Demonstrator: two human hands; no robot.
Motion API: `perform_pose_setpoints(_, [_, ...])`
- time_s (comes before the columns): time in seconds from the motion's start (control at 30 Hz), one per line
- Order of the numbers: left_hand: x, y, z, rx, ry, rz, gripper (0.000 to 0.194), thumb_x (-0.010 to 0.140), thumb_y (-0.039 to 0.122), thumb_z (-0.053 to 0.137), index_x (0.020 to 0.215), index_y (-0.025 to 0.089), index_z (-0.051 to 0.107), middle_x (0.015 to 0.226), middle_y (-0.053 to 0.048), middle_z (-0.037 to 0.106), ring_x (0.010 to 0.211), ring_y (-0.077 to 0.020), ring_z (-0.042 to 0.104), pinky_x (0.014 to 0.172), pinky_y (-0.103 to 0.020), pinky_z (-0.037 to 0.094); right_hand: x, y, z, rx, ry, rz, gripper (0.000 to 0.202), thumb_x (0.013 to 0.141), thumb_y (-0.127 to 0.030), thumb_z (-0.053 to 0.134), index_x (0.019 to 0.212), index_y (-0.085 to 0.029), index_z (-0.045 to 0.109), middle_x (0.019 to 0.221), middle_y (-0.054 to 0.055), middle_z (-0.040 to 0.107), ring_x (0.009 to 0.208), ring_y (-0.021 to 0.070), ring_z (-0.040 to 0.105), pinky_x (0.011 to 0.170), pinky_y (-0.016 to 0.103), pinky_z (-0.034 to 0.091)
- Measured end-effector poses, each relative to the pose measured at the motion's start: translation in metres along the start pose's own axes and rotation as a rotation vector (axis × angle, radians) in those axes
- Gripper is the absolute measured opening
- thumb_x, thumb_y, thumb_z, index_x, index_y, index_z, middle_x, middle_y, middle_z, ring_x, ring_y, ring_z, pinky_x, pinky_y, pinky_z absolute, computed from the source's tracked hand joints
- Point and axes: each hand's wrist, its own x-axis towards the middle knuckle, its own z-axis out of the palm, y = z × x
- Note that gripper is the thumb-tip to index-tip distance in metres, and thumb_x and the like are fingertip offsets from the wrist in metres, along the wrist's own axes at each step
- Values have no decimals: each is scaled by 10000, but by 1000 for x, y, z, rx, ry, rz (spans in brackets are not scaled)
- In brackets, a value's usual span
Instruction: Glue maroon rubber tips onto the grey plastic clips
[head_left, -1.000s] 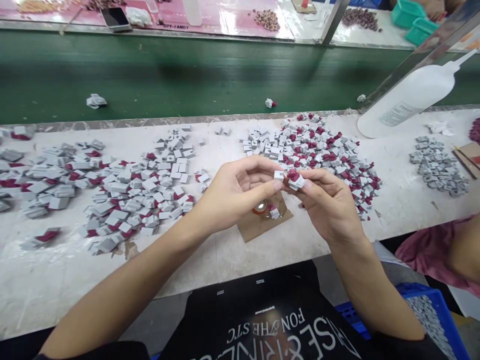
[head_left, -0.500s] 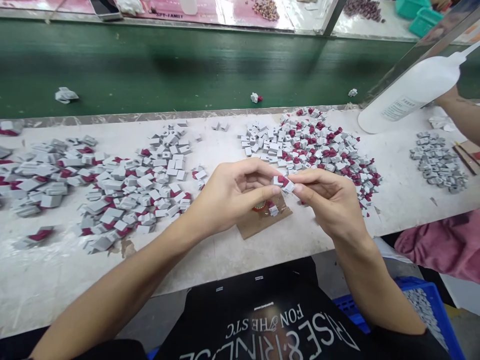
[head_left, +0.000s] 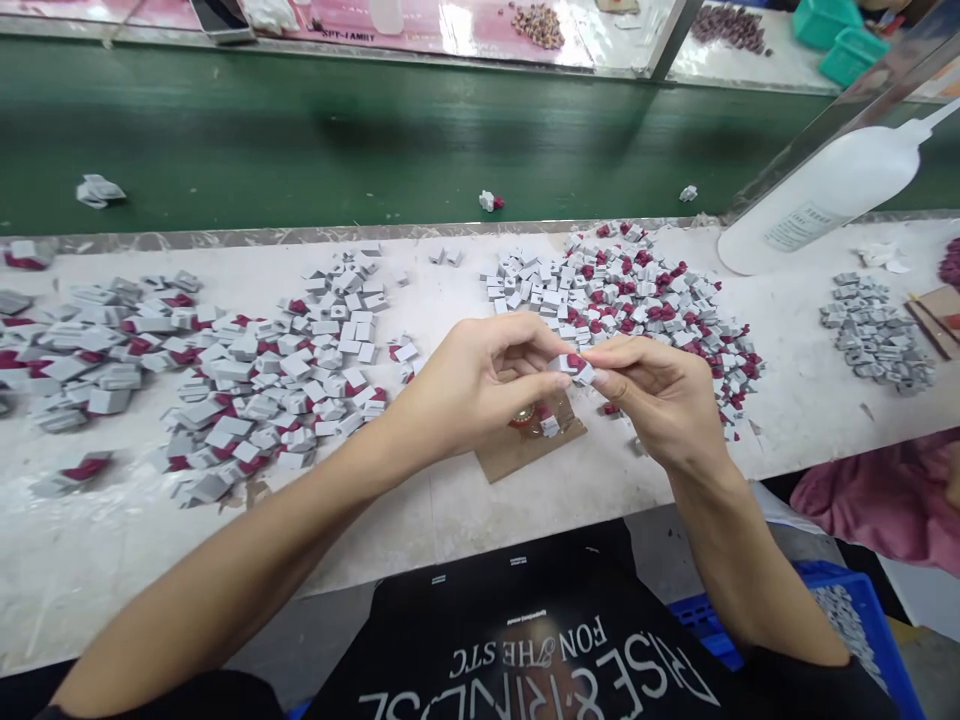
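Note:
Between my two hands is a small grey and dark-red plastic piece (head_left: 574,367). My left hand (head_left: 491,375) pinches its left end between thumb and fingers. On its right end, the thumb and forefinger of my right hand (head_left: 660,395) are closed. Fingertips cover parts of the piece. Below the hands lies a brown board (head_left: 510,458) with a round, red-rimmed item (head_left: 523,416) and a small white and red part (head_left: 550,426) on it. Just behind my hands spreads a heap of small grey and dark-red parts (head_left: 645,290).
Larger grey and dark-red pieces (head_left: 247,390) cover the table's left side. A white squeeze bottle (head_left: 821,200) leans at the right, beyond it a pile of grey parts (head_left: 874,330). The green conveyor belt (head_left: 300,130) at the back carries a few loose pieces. A blue crate (head_left: 862,620) stands low right.
Loose pieces on the belt have shifted left. My hands keep hold of the piece, which appears slightly turned, with less dark red showing. The co-worker's arm at the right has mostly left view.

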Motion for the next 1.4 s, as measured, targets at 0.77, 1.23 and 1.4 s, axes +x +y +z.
perform_pose_setpoints(0.77, [159,-52,-182,592,816,-373,121,801,193,783,839,230,674,1077,-114,838,1107,-300,796,1050,-394,605,277,59,120,-987,-256,51,322,985,-259,800,1303,-215,817,1430,139,786,1277,328,751,1098,426,590])
perform_pose_setpoints(1.23, [154,-48,-177,567,599,-382,199,890,275,781,1055,203,696,1158,-139,816,976,-303,783,918,-391,600,285,47,-68,-1207,252,381,67,932,-227,788,961,-168,799,1241,208,760,1075,325,771,1035,462,599])
perform_pose_setpoints(1.4, [136,-37,-165,845,582,-341,569,867,232,726,1409,113,603,1476,-288,624,1387,-437,612,1120,-521,538,275,49,-80,-1137,240,437,88,876,-195,853,858,-181,768,1044,166,810,985,312,773,962,442,606])
